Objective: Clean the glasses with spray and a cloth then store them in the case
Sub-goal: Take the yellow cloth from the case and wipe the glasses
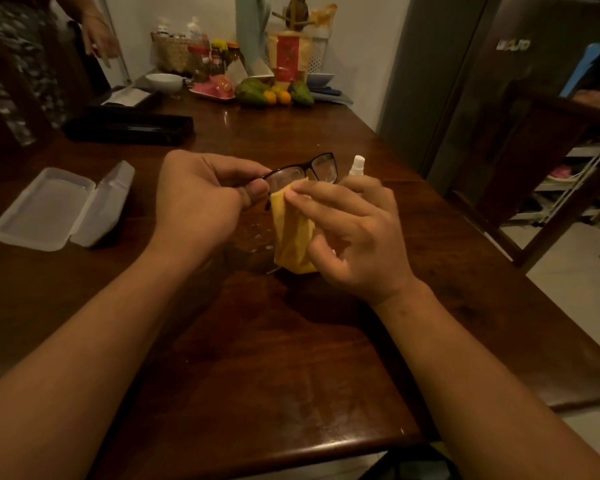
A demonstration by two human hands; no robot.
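Left hand: curled on one corner of the glasses, thumb and fingers pinching the black frame near the hinge and holding them up above the table.
Right hand: pinching the yellow cloth onto the lens nearest the left hand, fingertips on the fabric, the other fingers loosely curled.
Step, I'd say: wiping the first lens. The cloth isn't on the far lens right now.
How to do it well: sandwich the lens between thumb and finger through the cloth, then go in small circles from the middle outward with light pressure. Brace by the frame rim rather than the arm so nothing twists (and bare skin off the glass, obviously).
Cloth tip: most of it hangs loose below the pinch, so there's a fresh patch for lens two.
Spray bottle: upright just behind the right hand, close enough to knock, so mind the knuckles.
Case: open, lid flipped back, well off to the left on the table.
Progress guess: roughly midway. The other lens, folding and stashing are left.
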